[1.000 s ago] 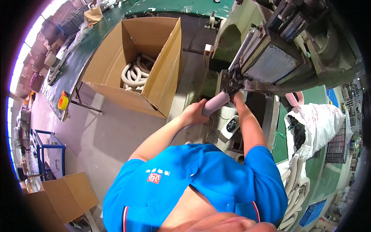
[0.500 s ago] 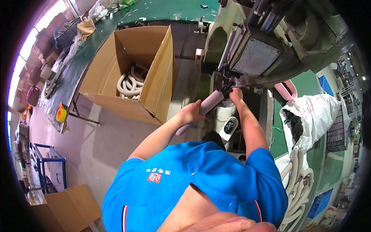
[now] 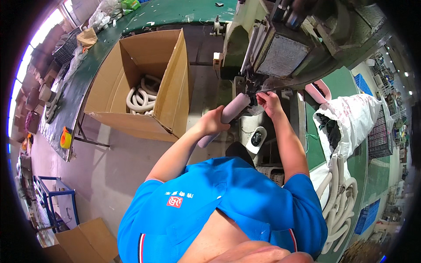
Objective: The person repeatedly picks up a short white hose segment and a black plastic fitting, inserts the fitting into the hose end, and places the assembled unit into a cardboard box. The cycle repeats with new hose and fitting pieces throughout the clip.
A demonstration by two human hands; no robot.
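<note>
A thick, pale pinkish-grey tube (image 3: 235,108) slants up toward a heavy sewing or riveting-type machine (image 3: 283,59). My left hand (image 3: 213,121) is wrapped round the middle of the tube, and its lower end sticks out below the palm. The tube's upper end lies close beside the machine's narrow working tip; whether they touch I cannot tell. Just right of that tip, my right hand (image 3: 271,104) is closed with thumb and fingertips pinched together. What sits in the pinch, if anything, is too small to make out. Below it stands a white oval tray (image 3: 254,147) holding small black pieces.
At left stands a tall open cardboard box (image 3: 175,87) with white hoses (image 3: 141,100) inside. On the right, a green table (image 3: 375,179) bears a white sack (image 3: 351,118) of black pieces, a pink tray (image 3: 316,94) and more hoses (image 3: 337,206). A yellow tape roll (image 3: 66,139) is far left.
My right hand has drawn slightly right from the machine's tip, its pinched fingers now showing. The tube's upper end has shifted slightly upward, still in my left hand. The view has shifted a little.
</note>
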